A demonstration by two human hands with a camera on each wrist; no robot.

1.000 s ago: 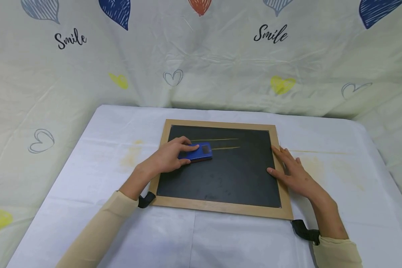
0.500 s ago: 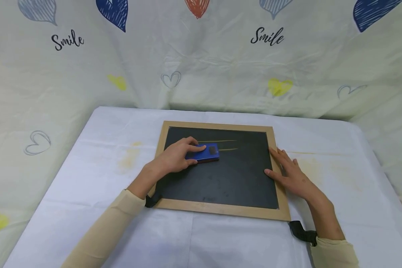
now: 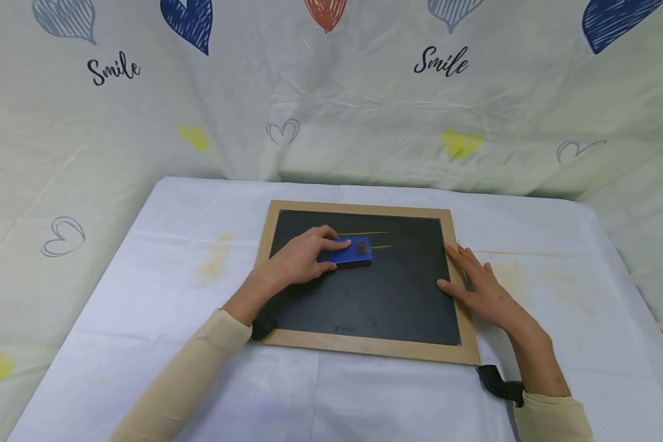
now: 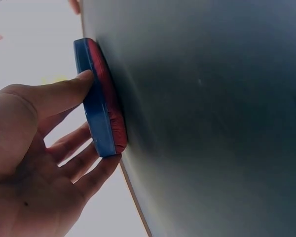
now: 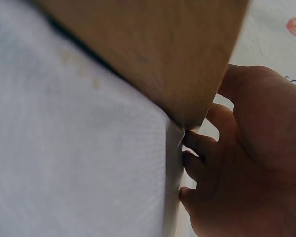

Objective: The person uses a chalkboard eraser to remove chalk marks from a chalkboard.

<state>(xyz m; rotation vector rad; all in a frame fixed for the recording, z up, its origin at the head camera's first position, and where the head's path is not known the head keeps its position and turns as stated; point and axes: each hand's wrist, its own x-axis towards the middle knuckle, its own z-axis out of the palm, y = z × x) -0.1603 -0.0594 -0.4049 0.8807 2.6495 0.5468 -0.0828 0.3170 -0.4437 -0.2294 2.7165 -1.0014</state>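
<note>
A blue chalkboard eraser (image 3: 359, 250) with a red felt pad (image 4: 108, 98) lies flat on a wood-framed chalkboard (image 3: 381, 301). My left hand (image 3: 301, 258) grips the eraser's left part between thumb and fingers; the left wrist view shows its felt side against the black surface. Two thin yellow chalk lines (image 3: 376, 233) show above and right of the eraser. My right hand (image 3: 483, 291) rests on the right side of the wooden frame (image 3: 464, 325), thumb over the board's edge, fingers fairly straight. In the right wrist view, several fingertips (image 5: 192, 160) touch the frame's outer edge.
The board lies on a white-covered table (image 3: 143, 288) with yellowish smudges (image 3: 215, 261) at left and right. A thin yellow line (image 3: 519, 253) runs on the cloth right of the board. A patterned curtain (image 3: 359, 110) hangs behind the table.
My left hand has slid the eraser rightward across the board, and less of the chalk lines shows. My right hand stays on the frame.
</note>
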